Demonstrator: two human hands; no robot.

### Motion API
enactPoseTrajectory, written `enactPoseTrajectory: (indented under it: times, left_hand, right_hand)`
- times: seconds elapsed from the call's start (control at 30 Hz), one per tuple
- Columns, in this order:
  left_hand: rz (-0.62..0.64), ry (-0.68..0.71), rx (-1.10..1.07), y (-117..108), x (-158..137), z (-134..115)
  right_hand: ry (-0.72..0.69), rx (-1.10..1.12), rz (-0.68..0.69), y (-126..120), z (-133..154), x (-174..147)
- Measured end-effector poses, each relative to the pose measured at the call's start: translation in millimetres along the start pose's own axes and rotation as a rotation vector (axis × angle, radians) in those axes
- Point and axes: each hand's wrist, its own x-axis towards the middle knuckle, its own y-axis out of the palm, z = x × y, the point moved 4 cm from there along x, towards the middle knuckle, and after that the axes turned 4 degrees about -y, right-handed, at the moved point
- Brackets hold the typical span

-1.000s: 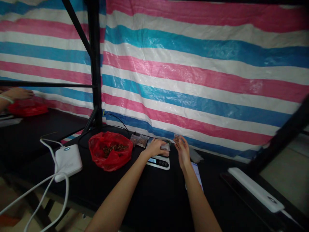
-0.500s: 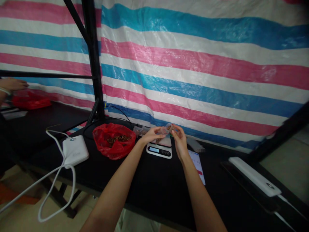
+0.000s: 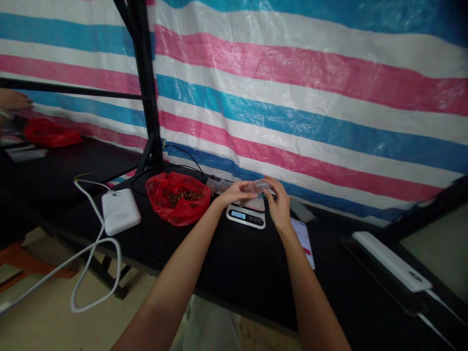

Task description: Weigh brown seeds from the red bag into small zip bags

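My left hand (image 3: 236, 193) is closed on a small clear plastic bag (image 3: 244, 201), which hangs over the scale with some brown bits in it. In my right hand (image 3: 278, 201) is a small clear plastic cup (image 3: 261, 185), tilted on its side against the top of the bag. Fingers and glare hide where cup and bag meet. Below both hands sits a white digital scale (image 3: 245, 217) with a lit display. To the left, an open red plastic bag (image 3: 157, 197) holds a heap of small brown pieces, perhaps beans or seeds (image 3: 185, 197).
Filled clear bags (image 3: 216, 186) lie behind my left hand. A phone (image 3: 303, 243) and a flat clear bag (image 3: 300, 211) are at right. White power banks (image 3: 120, 210) (image 3: 393, 261) with cables flank the black table (image 3: 248, 273). Another person's hand (image 3: 15, 100) shows far left.
The cup has turned from mouth-up, with brown pieces showing inside, onto its side at the bag. My view has tipped down, so everything sits slightly higher and further right.
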Motion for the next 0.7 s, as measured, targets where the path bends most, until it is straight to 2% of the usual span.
enactPoseTrajectory:
  times: [0.17, 0.3, 0.47, 0.6, 0.7]
  left_hand:
    - [-0.024, 0.017, 0.026, -2, -1, -3]
    - [-0.138, 0.091, 0.083, -11, -1, -9]
    - [-0.273, 0.154, 0.267, -18, 8, 5]
    - [-0.251, 0.132, 0.469, -12, 14, 22]
    - [-0.231, 0.130, 0.555, -6, 13, 23]
  right_hand:
    - [-0.082, -0.135, 0.031, 1, 11, -1]
    - [-0.057, -0.189, -0.064, -5, 8, -4]
    - [0.073, -0.121, -0.208, -13, -21, -10]
    - [0.248, -0.026, -0.305, -17, -55, -20]
    - [0.323, -0.026, -0.343, -20, -71, -26]
